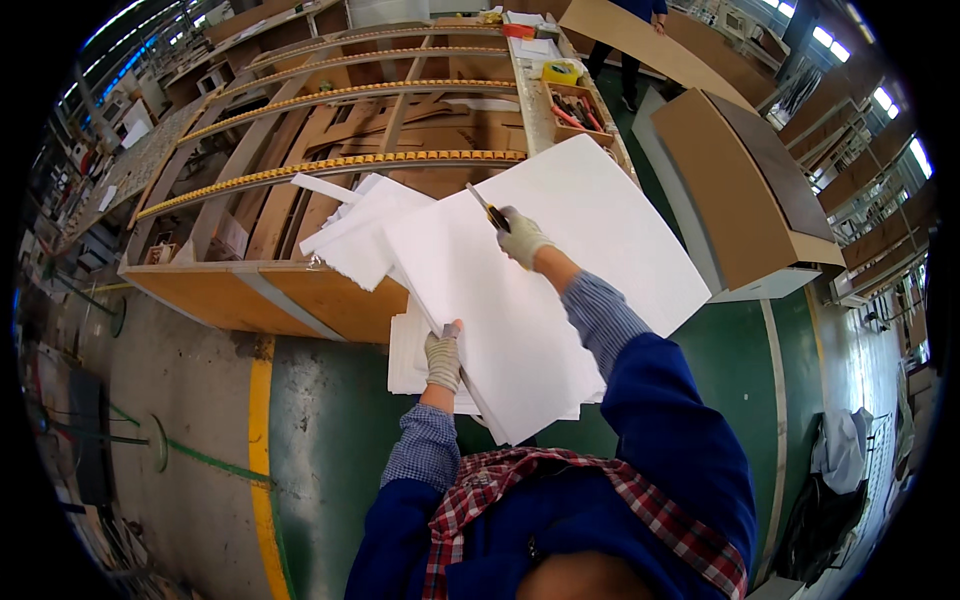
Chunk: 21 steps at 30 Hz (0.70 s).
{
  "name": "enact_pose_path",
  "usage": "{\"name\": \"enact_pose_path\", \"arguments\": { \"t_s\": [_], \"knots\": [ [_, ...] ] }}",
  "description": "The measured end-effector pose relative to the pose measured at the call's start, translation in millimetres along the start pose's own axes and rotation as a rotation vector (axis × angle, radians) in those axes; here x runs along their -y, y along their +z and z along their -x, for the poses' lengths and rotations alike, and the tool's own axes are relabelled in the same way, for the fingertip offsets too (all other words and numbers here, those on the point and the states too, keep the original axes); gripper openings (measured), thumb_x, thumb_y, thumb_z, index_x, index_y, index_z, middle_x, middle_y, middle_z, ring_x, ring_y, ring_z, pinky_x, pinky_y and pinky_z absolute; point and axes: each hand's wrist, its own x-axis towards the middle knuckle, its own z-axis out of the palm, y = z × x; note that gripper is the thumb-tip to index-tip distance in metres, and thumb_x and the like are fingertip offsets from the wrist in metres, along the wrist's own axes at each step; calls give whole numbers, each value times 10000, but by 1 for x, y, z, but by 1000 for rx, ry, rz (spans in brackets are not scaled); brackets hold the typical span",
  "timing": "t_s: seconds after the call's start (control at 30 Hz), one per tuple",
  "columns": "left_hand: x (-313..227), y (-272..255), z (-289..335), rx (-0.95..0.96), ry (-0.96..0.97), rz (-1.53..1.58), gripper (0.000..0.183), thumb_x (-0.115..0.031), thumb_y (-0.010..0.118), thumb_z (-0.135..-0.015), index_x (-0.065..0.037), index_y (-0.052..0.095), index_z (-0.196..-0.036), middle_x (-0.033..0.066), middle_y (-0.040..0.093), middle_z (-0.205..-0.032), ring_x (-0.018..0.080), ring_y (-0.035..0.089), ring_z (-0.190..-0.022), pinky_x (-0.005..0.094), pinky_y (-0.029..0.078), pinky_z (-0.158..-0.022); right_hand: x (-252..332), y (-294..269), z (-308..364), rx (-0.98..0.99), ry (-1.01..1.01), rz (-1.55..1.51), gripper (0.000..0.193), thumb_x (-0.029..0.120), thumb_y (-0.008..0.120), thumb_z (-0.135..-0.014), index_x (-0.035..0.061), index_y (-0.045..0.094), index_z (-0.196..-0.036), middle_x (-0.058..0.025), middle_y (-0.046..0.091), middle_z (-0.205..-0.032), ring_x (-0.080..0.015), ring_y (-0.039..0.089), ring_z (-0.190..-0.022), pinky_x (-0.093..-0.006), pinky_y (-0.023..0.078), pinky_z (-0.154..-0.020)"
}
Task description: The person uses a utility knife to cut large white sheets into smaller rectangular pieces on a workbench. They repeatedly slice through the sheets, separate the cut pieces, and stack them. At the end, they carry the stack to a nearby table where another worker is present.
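Right hand [522, 238], in a pale work glove, is clenching a cutter [495, 215] with a black and yellow handle; its blade is pointing up and left, away from the body, over the white sheet [560, 260]. Can't tell if the blade is touching it. Left hand [443, 360], also gloved with bare fingertips showing, is grasping the near left edge of the sheet, thumb lying on top; the other fingers are partly hidden.

The sheet is sitting in front of the person, spreading from near the body to the work table [325, 292] and slanting off to the right. More white sheets [404, 352] are stacking up underneath, edges poking out at left. White offcuts [365, 232] are lying in a loose pile just left of the sheet, on the table corner.

The table is carrying yellow roller strips [340, 162] across its open frame, with brown boards [385, 125] lying inside. Beyond the sheet, a tool box [577, 108] is holding red-handled tools, and a yellow tape roll [561, 72] is resting at its far end. A big brown carton [725, 165] is standing at right. Farther back, a co-worker [628, 55] is standing by a long brown panel [660, 50], one hand touching it.
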Motion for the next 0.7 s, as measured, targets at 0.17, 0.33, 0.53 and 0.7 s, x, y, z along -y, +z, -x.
{"name": "enact_pose_path", "arguments": {
  "t_s": [0.17, 0.33, 0.53, 0.7],
  "knots": [
    [-1, 0, 2, -74, -15, -23, 357, -241, 636, -715, 25, 518, -920, 72, 541, -785, 163, 503, -640, 288, 433, -573, 1, 36, -68, 77, 42, 279, 294, 91, 438, -769, 71, 505, -1055, -173, 571, -792, -286, 573, -710, -382, 468, -616],
    [1, -2, 2, -93, -35, -85, 345, -234, 642, -709, 25, 502, -890, 75, 535, -783, 152, 494, -643, 292, 435, -573, 11, 27, -69, 223, 145, 217, 298, 102, 457, -757, 47, 515, -1045, -216, 571, -956, -376, 549, -887, -411, 455, -747],
    [-3, 4, 4, -138, -31, -55, 330, -242, 627, -709, 30, 514, -858, 70, 529, -722, 155, 479, -606, 297, 423, -554, 7, 29, -72, 251, 95, 365, 294, 114, 473, -773, 69, 496, -1062, -189, 583, -913, -360, 564, -835, -417, 458, -702],
    [1, 2, 0, -163, -17, -81, 303, -222, 624, -705, 29, 525, -844, 63, 530, -723, 151, 469, -595, 293, 418, -543, 8, 29, -62, 234, 118, 369, 273, 121, 473, -783, 68, 489, -1050, -186, 587, -887, -354, 573, -823, -415, 464, -682]
  ]
}}
